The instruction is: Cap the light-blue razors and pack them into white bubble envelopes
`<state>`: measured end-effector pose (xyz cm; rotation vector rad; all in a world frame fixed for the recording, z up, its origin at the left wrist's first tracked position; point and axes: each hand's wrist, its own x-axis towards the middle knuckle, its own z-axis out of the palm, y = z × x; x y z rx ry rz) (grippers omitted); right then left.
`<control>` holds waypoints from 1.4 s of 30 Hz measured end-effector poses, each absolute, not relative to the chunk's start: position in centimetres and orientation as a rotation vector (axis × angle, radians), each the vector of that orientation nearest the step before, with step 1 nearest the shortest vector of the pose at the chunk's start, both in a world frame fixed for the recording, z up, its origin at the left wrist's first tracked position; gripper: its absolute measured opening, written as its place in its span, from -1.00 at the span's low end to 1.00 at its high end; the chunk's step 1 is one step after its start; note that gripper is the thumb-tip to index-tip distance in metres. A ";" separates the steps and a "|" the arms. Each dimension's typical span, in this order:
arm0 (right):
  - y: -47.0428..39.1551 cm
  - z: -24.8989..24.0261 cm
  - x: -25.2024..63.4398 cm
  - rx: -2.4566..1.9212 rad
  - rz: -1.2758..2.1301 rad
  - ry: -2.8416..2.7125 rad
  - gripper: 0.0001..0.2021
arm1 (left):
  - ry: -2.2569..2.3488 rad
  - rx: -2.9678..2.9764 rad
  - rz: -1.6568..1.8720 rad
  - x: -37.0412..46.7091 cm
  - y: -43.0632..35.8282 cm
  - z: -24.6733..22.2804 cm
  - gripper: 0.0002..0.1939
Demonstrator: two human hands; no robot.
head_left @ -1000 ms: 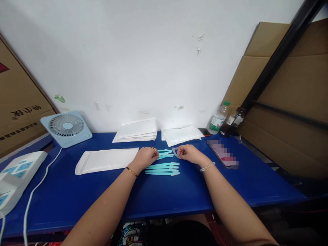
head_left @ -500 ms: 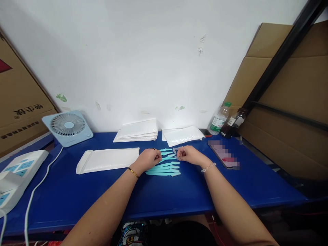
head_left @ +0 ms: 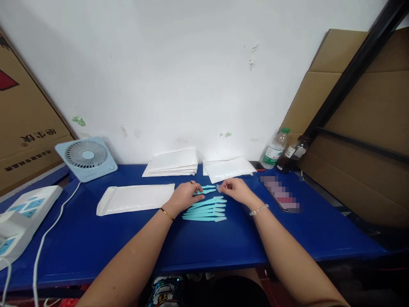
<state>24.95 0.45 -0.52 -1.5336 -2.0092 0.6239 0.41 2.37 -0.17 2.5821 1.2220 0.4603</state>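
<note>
Turquoise eyebrow razors [head_left: 206,209] lie in a fanned row on the blue table, blades to the right. Just above them, two more razors [head_left: 210,190] stick out from under the fingers of my left hand [head_left: 187,196]. Its thumb and index finger are apart, touching or just over the handles, which the hand partly hides. My right hand [head_left: 234,189] is closed in a pinch at a small translucent blade cap [head_left: 218,188], right by those two razors' blade ends. Its fingers cover part of the cap.
A white padded envelope [head_left: 136,199] lies to the left. More envelopes are stacked [head_left: 172,163] and overlapped [head_left: 228,169] along the wall. A fan [head_left: 86,157] and power strip [head_left: 32,213] stand left; a phone [head_left: 277,194] and two bottles [head_left: 275,149] are on the right.
A razor by my left hand now lies with the lower row. That hand's fingers have spread and moved to the two upper razors. My right hand has shifted slightly up.
</note>
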 end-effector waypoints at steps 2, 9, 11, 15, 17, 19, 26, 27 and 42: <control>1.1 -1.2 24.9 -1.627 0.461 -1.949 -0.76 | 1.311 2.591 0.493 0.0 2.8 -0.2 -0.79; 2.2 -2.4 24.6 -1.776 0.433 -1.951 -0.90 | 1.364 2.667 0.414 -0.4 3.6 -0.4 -0.83; 1.9 -1.9 25.0 -1.755 0.436 -1.944 -0.92 | 1.348 2.694 0.440 -0.4 3.4 -0.1 -0.77; 1.3 -1.1 25.9 -1.652 0.442 -1.928 -0.91 | 1.283 2.737 0.364 -0.3 2.8 0.4 -0.79; 1.1 -1.0 26.1 -1.632 0.465 -1.919 -0.90 | 1.267 2.749 0.316 -0.1 2.7 0.4 -0.84; 1.1 -1.0 26.1 -1.614 0.485 -1.924 -0.89 | 1.267 2.733 0.311 0.1 2.6 0.2 -0.86; 0.6 -0.9 25.3 -1.493 0.602 -2.041 -0.89 | 1.336 2.582 0.323 0.1 2.7 -0.4 -0.88; 0.5 -0.8 25.2 -1.486 0.608 -2.062 -0.89 | 1.348 2.562 0.327 0.1 2.7 -0.4 -0.88; 0.9 -1.5 24.7 -1.424 0.520 -2.215 -0.91 | 1.391 2.525 0.393 0.6 2.6 -0.5 -0.91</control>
